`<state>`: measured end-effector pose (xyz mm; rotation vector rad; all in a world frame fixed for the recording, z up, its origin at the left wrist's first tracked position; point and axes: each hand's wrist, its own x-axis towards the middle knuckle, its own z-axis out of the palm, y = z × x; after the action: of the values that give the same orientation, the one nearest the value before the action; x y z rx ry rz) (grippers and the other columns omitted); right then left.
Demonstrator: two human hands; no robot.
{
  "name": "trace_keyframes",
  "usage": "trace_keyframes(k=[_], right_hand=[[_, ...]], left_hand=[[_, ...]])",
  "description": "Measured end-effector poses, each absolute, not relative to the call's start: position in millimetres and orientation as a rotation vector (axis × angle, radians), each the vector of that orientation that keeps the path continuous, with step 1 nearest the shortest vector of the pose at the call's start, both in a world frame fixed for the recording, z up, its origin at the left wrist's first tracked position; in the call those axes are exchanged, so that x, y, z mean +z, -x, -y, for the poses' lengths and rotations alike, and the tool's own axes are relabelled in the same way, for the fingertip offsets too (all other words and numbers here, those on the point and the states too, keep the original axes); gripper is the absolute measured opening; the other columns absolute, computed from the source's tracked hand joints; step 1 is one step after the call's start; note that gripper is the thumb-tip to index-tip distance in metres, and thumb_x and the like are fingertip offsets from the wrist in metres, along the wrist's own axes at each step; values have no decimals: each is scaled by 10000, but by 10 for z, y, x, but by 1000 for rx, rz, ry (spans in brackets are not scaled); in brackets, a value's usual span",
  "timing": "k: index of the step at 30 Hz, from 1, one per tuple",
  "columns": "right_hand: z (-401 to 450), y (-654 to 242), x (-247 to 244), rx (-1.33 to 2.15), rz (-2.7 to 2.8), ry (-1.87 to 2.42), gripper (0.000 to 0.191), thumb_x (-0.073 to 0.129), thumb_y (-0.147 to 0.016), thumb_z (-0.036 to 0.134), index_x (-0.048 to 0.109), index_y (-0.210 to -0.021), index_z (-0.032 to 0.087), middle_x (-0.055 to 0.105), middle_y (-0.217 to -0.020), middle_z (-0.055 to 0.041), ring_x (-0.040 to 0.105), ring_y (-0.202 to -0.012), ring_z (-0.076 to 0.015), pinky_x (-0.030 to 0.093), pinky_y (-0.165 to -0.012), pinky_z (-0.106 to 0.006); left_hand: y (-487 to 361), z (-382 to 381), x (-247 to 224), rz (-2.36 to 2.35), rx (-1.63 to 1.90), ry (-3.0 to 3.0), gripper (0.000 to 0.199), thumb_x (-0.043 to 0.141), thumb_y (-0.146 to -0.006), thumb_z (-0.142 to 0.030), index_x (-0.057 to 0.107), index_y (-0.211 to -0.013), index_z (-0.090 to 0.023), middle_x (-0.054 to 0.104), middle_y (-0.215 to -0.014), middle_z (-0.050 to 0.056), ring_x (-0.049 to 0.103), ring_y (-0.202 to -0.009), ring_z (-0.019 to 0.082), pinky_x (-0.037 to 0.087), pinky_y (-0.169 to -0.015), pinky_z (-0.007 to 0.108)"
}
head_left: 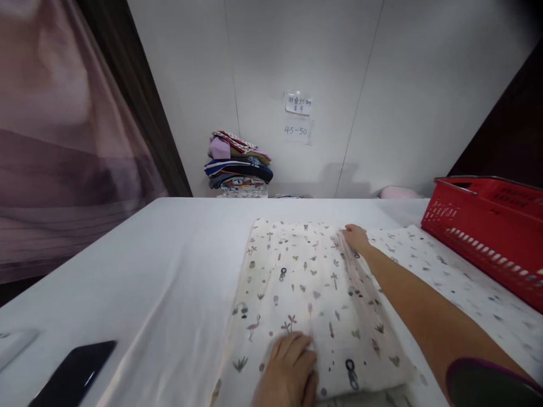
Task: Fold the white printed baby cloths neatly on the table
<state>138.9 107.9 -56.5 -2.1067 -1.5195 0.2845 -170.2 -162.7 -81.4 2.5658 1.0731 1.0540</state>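
A white cloth (pixel 297 305) printed with small plants, flamingos and other motifs lies partly folded on the table in front of me. At its near side, my left hand (pixel 291 367) has bent fingers closed on a layer of the cloth, close to the lower edge of a flap. My right hand (pixel 358 238) reaches forward and grips the cloth's far right edge. Soft creases run from that hand down the right side. Another layer shows beneath the flap's near edge.
More printed cloth (pixel 449 271) spreads at right beside a red plastic basket (pixel 487 226). A dark phone (pixel 74 373) lies on the white table (pixel 148 271) at left. Folded clothes (pixel 240 164) are stacked by the wall, below paper notes (pixel 297 116). A pinkish curtain (pixel 63 141) hangs left.
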Motion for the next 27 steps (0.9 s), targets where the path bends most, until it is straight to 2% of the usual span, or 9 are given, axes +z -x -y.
trace_keyframes(k=[5,8,12,16,20,23,27], right_hand=[[-1215,-1333,-505,284,1623,2195,258,518,-780,298,714,-860,151,698,-894,-99,628,-892,-217,446,-752,-265],[-1287,-1307,-525,305,1640,2261,214,584,-732,309,716,-776,145,699,-829,-111,634,-856,-232,447,-715,-273],[-1291,-1329,-525,296,1641,2267,194,570,-723,225,711,-837,157,695,-912,-108,621,-900,-223,437,-720,-260],[-1107,-1441,-458,320,1618,2221,256,514,-765,223,694,-935,155,689,-953,-86,612,-900,-190,431,-722,-234],[-717,-1535,-401,468,1608,2186,222,513,-753,212,698,-845,131,687,-713,-53,617,-684,-153,427,-597,-206],[-337,-1524,-392,624,1614,2155,215,505,-772,246,683,-746,129,637,-566,-33,574,-529,-129,405,-502,-201],[219,-1461,-396,778,1648,2100,230,531,-780,322,668,-721,147,623,-548,-22,567,-505,-128,402,-488,-206]], left_hand=[[1734,1582,-986,-1050,1063,-2662,221,572,-722,-137,597,-928,-211,652,-1030,49,578,-1002,221,513,-833,372],[1717,1614,-1067,-1109,1029,-2641,157,610,-758,-239,602,-914,-219,641,-1053,49,559,-1030,231,494,-854,383],[1681,1672,-1039,-1167,1018,-2512,219,624,-762,-360,614,-927,-217,623,-1026,72,549,-973,243,478,-813,398],[1674,1683,-852,-1101,1029,-2458,143,584,-762,-241,618,-896,-205,613,-895,55,543,-840,207,468,-723,360],[1673,1711,-646,-1108,923,-2430,158,554,-755,-109,620,-865,-201,600,-860,44,536,-809,188,464,-716,342],[1673,1746,-578,-1175,879,-2419,164,541,-771,-90,623,-857,-203,596,-857,43,536,-817,192,459,-734,359],[1682,1754,-575,-1233,826,-2456,138,579,-774,-126,632,-874,-204,600,-882,50,536,-839,205,448,-746,385]])
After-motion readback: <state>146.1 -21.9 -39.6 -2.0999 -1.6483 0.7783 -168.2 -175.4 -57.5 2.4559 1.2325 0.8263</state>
